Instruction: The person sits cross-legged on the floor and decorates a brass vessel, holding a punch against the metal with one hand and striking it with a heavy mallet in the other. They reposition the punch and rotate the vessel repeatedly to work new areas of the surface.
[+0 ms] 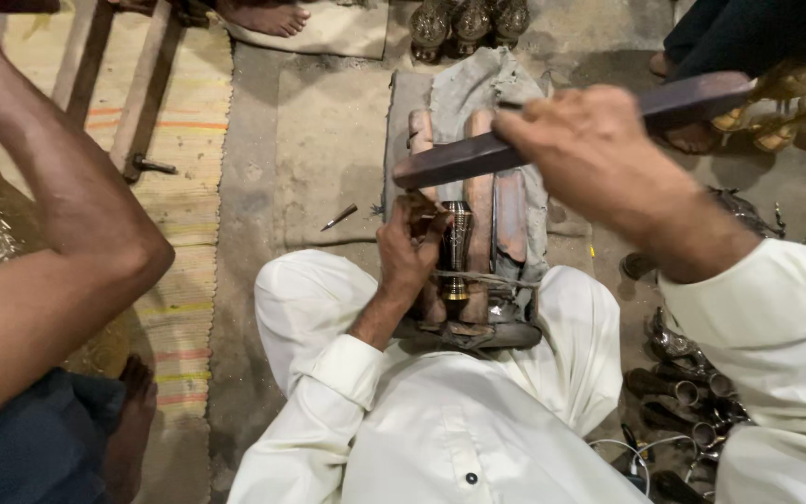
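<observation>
My left hand (pixel 409 245) has its fingers pinched shut around a thin little tool, and the tip of that tool touches the small dark metal piece (pixel 456 245). The metal piece is shaped like a little vase with bands around it. It lies in the gap between two long wooden bars (pixel 479 201) on a holder between my knees, and a cord (pixel 478 278) is wrapped across the bars near its lower end. My right hand (pixel 590 149) is wrapped tight around a flat dark wooden stick (pixel 478 154), held up in the air over the bars, with the far end of the stick above my left hand. A grey cloth (pixel 482 79) lies under the bars. I sit on the ground in white clothes. A small metal spike (pixel 339 217) lies on the floor to the left of the holder. More dark metal pieces (pixel 687 387) are piled by my right knee. Another person's bare arm (pixel 48 215) and foot (pixel 132 411) are at my left, over a striped mat (pixel 188 140).
</observation>
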Action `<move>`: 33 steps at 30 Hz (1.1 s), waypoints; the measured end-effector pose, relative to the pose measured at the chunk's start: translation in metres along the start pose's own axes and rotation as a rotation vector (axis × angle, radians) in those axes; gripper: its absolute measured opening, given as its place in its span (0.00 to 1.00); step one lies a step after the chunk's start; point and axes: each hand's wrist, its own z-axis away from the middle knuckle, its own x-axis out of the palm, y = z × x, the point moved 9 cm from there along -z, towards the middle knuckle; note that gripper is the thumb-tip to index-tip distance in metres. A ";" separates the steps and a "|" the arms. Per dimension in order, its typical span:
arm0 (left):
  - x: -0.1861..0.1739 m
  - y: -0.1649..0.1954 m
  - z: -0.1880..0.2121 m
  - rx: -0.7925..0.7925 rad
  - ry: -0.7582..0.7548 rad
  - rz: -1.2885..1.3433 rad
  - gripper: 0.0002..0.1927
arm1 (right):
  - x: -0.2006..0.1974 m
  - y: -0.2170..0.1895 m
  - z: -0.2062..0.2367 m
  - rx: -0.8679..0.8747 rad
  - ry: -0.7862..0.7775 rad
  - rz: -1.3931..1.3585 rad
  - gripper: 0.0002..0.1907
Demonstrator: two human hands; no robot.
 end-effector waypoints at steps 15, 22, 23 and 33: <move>0.002 -0.002 0.014 -0.030 0.041 0.025 0.12 | -0.012 -0.044 -0.014 -0.207 -0.079 0.386 0.13; 0.000 0.005 0.021 -0.013 0.077 0.075 0.12 | -0.021 -0.034 0.002 -0.136 0.034 0.143 0.18; 0.001 0.006 0.020 -0.007 0.057 0.112 0.11 | -0.013 -0.030 0.005 -0.116 -0.022 0.173 0.19; -0.013 -0.003 -0.026 -0.026 -0.103 0.065 0.18 | 0.044 0.023 0.051 0.275 -0.208 -0.651 0.25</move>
